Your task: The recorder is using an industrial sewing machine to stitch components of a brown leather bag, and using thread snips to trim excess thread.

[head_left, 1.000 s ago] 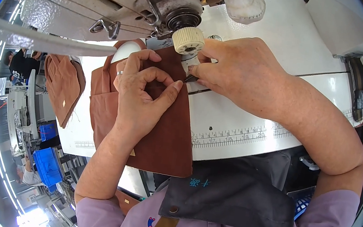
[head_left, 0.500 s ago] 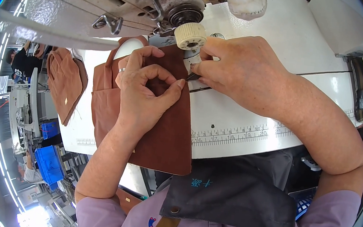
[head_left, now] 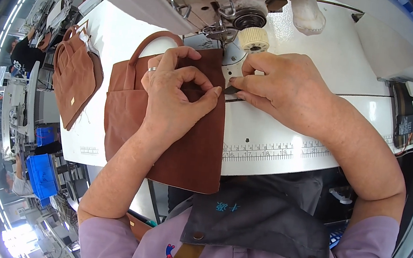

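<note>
A brown leather-like bag (head_left: 187,157) with a looped handle lies on the white table (head_left: 274,163) under the sewing machine (head_left: 211,6). My left hand (head_left: 174,94) rests over it, wearing a silver ring, with thumb and forefinger pinched on the bag's right edge and other fingers curled. Right beside that edge, below the cream dial (head_left: 253,39), my right hand (head_left: 288,90) grips a small dark pointed tool (head_left: 232,90), its tip close to my left thumb. The tool's exact kind is too small to tell.
Another brown bag (head_left: 75,87) lies at the table's left. A printed ruler strip runs along the front edge. Blue bins (head_left: 41,175) stand beyond the left side, where other people (head_left: 25,55) sit at machines. A dark object (head_left: 404,117) sits at the table's right end.
The view has shifted, so the machine sits higher and further right, showing more of the left workspace. Both hands keep nearly the same grip at the bag's edge.
</note>
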A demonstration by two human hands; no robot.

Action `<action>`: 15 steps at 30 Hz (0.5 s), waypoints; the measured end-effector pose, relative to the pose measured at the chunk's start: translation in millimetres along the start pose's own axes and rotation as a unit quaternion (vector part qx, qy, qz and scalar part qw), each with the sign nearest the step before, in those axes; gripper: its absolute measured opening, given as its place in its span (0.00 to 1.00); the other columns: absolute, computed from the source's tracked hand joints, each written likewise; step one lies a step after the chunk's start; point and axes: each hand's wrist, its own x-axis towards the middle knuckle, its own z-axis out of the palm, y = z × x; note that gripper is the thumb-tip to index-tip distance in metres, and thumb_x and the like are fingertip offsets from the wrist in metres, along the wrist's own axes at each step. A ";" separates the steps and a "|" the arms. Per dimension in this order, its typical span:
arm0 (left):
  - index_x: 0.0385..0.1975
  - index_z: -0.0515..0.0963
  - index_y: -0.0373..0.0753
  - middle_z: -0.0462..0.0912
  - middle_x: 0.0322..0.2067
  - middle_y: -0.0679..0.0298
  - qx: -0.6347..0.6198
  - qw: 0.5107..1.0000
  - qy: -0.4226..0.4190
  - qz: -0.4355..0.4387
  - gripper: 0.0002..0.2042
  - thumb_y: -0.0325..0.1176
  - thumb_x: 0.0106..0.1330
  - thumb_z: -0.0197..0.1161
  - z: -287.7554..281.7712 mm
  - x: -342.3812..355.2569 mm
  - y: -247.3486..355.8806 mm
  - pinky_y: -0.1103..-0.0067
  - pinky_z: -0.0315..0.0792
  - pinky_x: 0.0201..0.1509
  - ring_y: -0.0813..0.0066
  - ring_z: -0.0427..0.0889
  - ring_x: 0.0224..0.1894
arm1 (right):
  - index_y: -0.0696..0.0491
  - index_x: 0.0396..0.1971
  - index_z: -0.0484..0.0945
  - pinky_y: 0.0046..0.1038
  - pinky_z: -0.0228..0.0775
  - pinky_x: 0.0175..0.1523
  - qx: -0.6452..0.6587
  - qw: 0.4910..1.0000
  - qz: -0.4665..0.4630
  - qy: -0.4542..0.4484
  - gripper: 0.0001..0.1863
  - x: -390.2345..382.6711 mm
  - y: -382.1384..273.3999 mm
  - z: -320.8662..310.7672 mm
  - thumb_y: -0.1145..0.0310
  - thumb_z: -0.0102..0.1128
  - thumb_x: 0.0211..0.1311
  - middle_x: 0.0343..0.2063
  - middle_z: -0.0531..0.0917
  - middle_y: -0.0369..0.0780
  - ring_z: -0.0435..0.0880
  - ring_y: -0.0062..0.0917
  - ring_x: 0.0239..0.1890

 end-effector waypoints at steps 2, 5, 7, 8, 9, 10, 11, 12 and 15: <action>0.22 0.85 0.44 0.75 0.54 0.68 0.008 1.000 0.003 0.006 0.06 0.34 0.50 0.77 0.2 -0.1 -1.7 0.62 0.51 0.66 0.64 0.65 0.62 | 0.49 0.34 0.85 0.35 0.77 0.33 -0.003 1.000 0.004 -0.017 0.07 -0.8 -0.7 -2.0 0.66 0.71 0.55 0.33 0.80 0.35 0.84 0.31 0.30; 0.27 0.86 0.45 0.75 0.54 0.68 -0.018 1.000 0.003 0.017 0.05 0.34 0.52 0.76 -1.8 -1.7 -2.9 0.62 0.52 0.65 0.63 0.67 0.60 | 0.49 0.40 0.85 0.35 0.76 0.33 -0.007 0.999 0.014 -0.033 0.11 -1.0 -3.9 -3.6 0.68 0.72 0.56 0.35 0.80 0.35 0.84 0.31 0.31; 0.32 0.88 0.46 0.77 0.56 0.66 0.036 0.997 0.018 0.072 0.07 0.35 0.54 0.76 -6.7 -6.4 1.1 0.62 0.53 0.66 0.61 0.69 0.61 | 0.49 0.40 0.85 0.35 0.77 0.33 -0.009 0.999 0.018 -0.035 0.11 -1.1 -5.2 -2.9 0.68 0.72 0.56 0.35 0.80 0.35 0.84 0.31 0.31; 0.32 0.88 0.46 0.77 0.56 0.66 0.035 0.997 0.020 0.073 0.07 0.35 0.54 0.76 -11.1 -9.1 1.6 0.62 0.53 0.66 0.61 0.69 0.61 | 0.51 0.34 0.85 0.36 0.78 0.34 -0.007 0.999 0.023 -0.021 0.08 -1.0 -6.9 -2.6 0.66 0.71 0.56 0.35 0.80 0.36 0.85 0.32 0.30; 0.35 0.88 0.46 0.77 0.57 0.65 0.095 0.983 0.010 0.158 0.09 0.36 0.54 0.76 -16.4 -12.4 1.4 0.61 0.52 0.68 0.60 0.69 0.63 | 0.53 0.28 0.84 0.37 0.79 0.34 -0.005 1.000 0.028 -0.007 0.07 -0.9 -7.7 -2.3 0.65 0.70 0.56 0.35 0.80 0.37 0.85 0.34 0.29; 0.39 0.88 0.47 0.78 0.58 0.64 0.153 0.958 -0.001 0.241 0.12 0.37 0.55 0.75 -20.2 -16.4 3.0 0.61 0.51 0.69 0.59 0.69 0.64 | 0.53 0.28 0.84 0.37 0.79 0.34 -0.007 1.000 0.027 -0.008 0.07 -1.1 -7.6 -2.1 0.65 0.70 0.56 0.35 0.80 0.37 0.85 0.34 0.29; 0.45 0.86 0.46 0.78 0.60 0.62 0.196 0.949 -0.007 0.247 0.17 0.39 0.54 0.75 -24.2 -23.2 8.4 0.59 0.53 0.73 0.58 0.71 0.66 | 0.53 0.28 0.85 0.37 0.79 0.35 -0.006 1.000 0.029 -0.010 0.07 -1.0 -7.8 -2.4 0.65 0.70 0.56 0.35 0.80 0.37 0.85 0.34 0.29; 0.45 0.86 0.46 0.78 0.60 0.62 0.196 0.949 -0.004 0.246 0.17 0.39 0.54 0.75 -23.5 -23.7 5.4 0.59 0.53 0.73 0.58 0.71 0.66 | 0.53 0.29 0.85 0.37 0.79 0.35 -0.005 0.999 0.031 -0.012 0.07 -0.9 -8.1 -2.8 0.65 0.70 0.56 0.35 0.81 0.37 0.85 0.34 0.30; 0.51 0.84 0.44 0.78 0.59 0.60 0.122 0.958 -0.039 0.255 0.20 0.38 0.57 0.74 -18.8 -26.5 -5.4 0.54 0.59 0.73 0.57 0.74 0.63 | 0.53 0.30 0.85 0.36 0.79 0.35 -0.009 1.000 0.028 -0.006 0.07 0.5 -10.0 -2.2 0.65 0.71 0.57 0.35 0.81 0.37 0.86 0.34 0.30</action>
